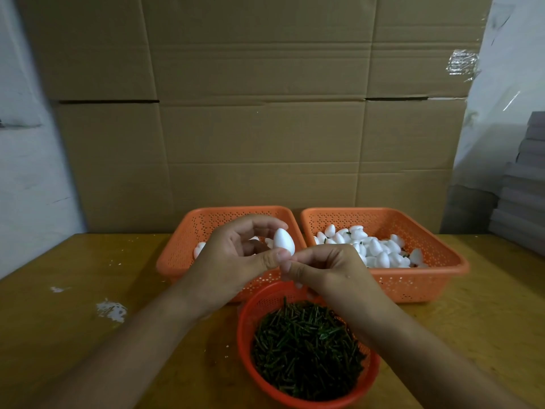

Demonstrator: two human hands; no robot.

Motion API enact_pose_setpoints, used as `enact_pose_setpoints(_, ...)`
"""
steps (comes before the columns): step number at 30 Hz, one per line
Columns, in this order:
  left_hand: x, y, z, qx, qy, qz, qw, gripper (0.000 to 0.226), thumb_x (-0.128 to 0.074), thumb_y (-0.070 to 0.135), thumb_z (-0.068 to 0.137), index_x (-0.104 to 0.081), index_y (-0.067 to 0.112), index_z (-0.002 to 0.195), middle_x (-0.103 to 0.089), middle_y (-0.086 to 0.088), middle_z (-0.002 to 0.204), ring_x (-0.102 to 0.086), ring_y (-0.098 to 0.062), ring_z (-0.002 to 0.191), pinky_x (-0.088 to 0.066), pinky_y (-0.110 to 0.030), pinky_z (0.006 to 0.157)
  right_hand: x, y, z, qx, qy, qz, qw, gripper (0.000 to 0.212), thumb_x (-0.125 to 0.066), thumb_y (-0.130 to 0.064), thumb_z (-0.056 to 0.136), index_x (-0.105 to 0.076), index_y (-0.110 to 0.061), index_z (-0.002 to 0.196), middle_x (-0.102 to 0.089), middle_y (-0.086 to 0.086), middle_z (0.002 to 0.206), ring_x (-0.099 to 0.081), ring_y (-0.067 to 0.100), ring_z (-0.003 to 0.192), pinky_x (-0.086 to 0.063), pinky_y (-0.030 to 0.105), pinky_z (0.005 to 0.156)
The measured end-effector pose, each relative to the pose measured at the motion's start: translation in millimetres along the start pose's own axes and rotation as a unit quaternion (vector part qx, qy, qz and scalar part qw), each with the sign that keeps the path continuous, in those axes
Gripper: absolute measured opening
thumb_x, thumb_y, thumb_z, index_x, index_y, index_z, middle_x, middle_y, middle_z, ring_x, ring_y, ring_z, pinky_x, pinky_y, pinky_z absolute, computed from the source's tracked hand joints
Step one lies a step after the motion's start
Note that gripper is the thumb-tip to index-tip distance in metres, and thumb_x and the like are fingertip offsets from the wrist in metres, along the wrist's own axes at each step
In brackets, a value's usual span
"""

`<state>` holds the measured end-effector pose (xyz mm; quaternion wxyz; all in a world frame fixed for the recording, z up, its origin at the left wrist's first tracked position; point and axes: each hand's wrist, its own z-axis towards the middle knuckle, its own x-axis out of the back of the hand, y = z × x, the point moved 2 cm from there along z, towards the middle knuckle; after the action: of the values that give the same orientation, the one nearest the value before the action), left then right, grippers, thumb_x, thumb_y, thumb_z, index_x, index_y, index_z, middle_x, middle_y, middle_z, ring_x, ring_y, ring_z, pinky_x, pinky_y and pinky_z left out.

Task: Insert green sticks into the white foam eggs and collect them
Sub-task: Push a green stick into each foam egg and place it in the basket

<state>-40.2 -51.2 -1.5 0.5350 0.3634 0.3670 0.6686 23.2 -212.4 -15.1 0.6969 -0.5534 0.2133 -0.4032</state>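
1 foam egg [284, 242] pinched upright at left hand [236, 261] fingertips, right hand [321, 268] fingers curled beneath it, contents unseen, stick basket [244, 343] just below, 2 orange trays [436, 278] behind.

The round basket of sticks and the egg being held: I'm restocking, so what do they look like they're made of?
The round basket looks like glossy red-orange moulded plastic: a smooth rim and perforated mesh wall. The egg in the left hand looks like matte white foam, with no shine; its surface texture is too fine to confirm.
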Motion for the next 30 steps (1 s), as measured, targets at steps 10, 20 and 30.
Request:
enact_pose_setpoints(10,2.7,-1.4,1.2,0.031,0.022,0.011,0.999,0.029,-0.080,0.021,0.074,-0.069,0.015,0.100,-0.075,-0.003,0.097,-0.070,-0.011,0.079,-0.052,-0.016,0.063,11.8,-9.9,1.0,0.025,0.077,0.026,0.996,0.012,-0.072,-0.020,0.087,-0.078,-0.013,0.078,-0.062,0.004,0.062,-0.052,0.013,0.055,-0.042,0.022,0.052)
enact_pose_setpoints(20,-4.0,-7.0,-2.3,0.045,-0.037,0.052,0.997,0.034,-0.081,0.021,0.076,-0.070,0.019,0.108,-0.075,-0.004,0.104,-0.072,-0.015,0.090,-0.056,-0.022,0.078,9.2,-8.4,1.9,0.065,0.080,0.054,0.993,0.009,-0.075,-0.011,0.084,-0.077,-0.003,0.085,-0.060,-0.009,0.053,-0.047,0.000,0.046,-0.038,0.013,0.047)
enact_pose_setpoints(30,3.2,0.5,3.0,0.027,0.051,-0.011,0.998,0.038,-0.085,0.024,0.074,-0.067,0.015,0.107,-0.076,-0.004,0.099,-0.068,-0.012,0.076,-0.052,-0.020,0.057,2.1,-2.9,1.3,0.057,0.036,0.009,0.998,0.012,-0.070,-0.009,0.091,-0.077,-0.009,0.081,-0.064,-0.009,0.057,-0.056,-0.005,0.056,-0.041,0.008,0.057)
